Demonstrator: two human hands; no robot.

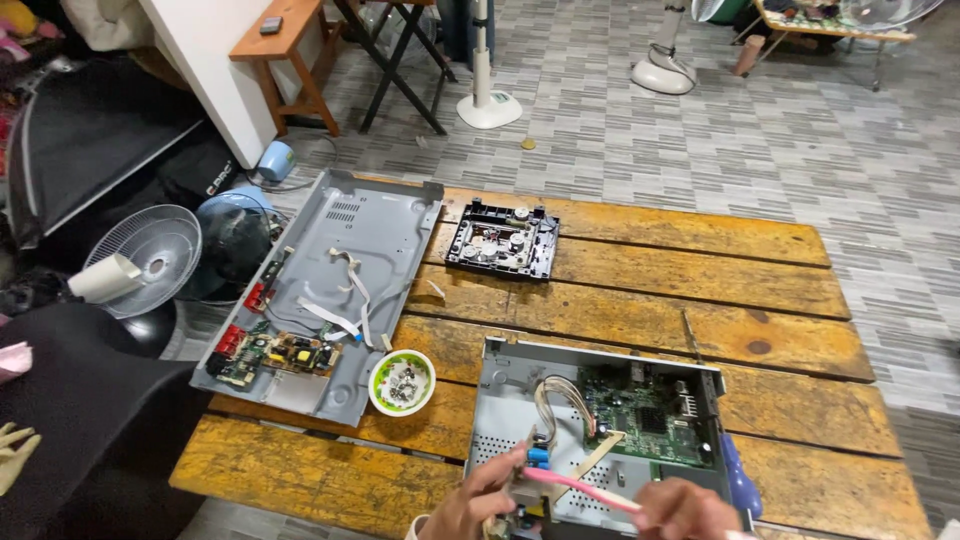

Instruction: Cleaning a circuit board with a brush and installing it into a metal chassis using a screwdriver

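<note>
Head view of a wooden plank table (pixel 700 270) carrying 2 opened grey metal chassis. The near chassis (pixel 500 400) sits at the table's front edge and holds a green circuit board (pixel 650 415) in its right half, with a bundle of pale wires (pixel 560 395) arching beside it. The left hand (pixel 480 505) reaches in from the lower edge, its fingers curled around a small component with a blue part (pixel 538 457) at the front of this chassis. The right hand (pixel 685 510) is closed around a thin pink tool (pixel 580 487), whose tip points left toward that component. A blue handle (pixel 742 480) lies just beside the chassis on its right. The far chassis (pixel 350 270) overhangs the table's left edge and carries a small board (pixel 275 355) and white ribbon cables (pixel 345 300). A white bowl with a green rim (pixel 402 382) stands between the 2 chassis. A black disc-drive mechanism (pixel 502 240) rests farther back.
</note>
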